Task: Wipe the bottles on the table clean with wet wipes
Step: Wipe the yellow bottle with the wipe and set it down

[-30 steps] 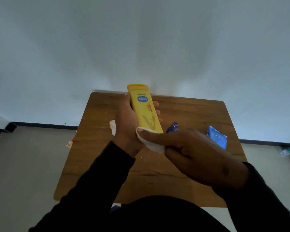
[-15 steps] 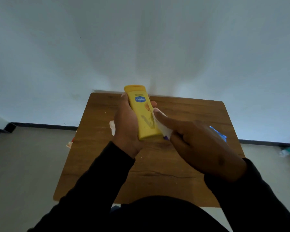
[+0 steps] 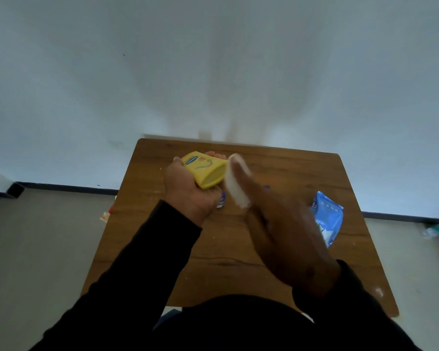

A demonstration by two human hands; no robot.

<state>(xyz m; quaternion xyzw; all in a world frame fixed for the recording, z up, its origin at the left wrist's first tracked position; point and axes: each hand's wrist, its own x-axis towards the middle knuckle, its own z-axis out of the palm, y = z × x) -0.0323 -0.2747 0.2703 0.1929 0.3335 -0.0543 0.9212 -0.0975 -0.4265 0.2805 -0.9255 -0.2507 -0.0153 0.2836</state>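
Left hand (image 3: 190, 196) has its fingers (image 3: 214, 156) wrapped around a yellow bottle (image 3: 205, 169), held up over the far left part of the table (image 3: 276, 171), tipped on its side so its flat end faces back toward the camera and to the right. The blue oval logo sits on the upper face, near the end pointing away.

Right hand (image 3: 287, 239) is pretty motion-blurred, reaching forward over the middle of the table with a white wet wipe (image 3: 236, 183) draped over its fingers, which look mostly extended. The wipe is right up against the flat end of the bottle. Whether the thumb is pinching the wipe from underneath, I honestly cannot tell, too smeared.

Just below the left hand, a small bit of something blue and white (image 3: 221, 200) peeks out on the table; most of it is hidden by the hand so no idea what it is. Over by the right edge of the table lies a blue wipes pack (image 3: 327, 216), well apart from the bottle, partly behind the right wrist.

Both arms are in dark sleeves (image 3: 142, 262).
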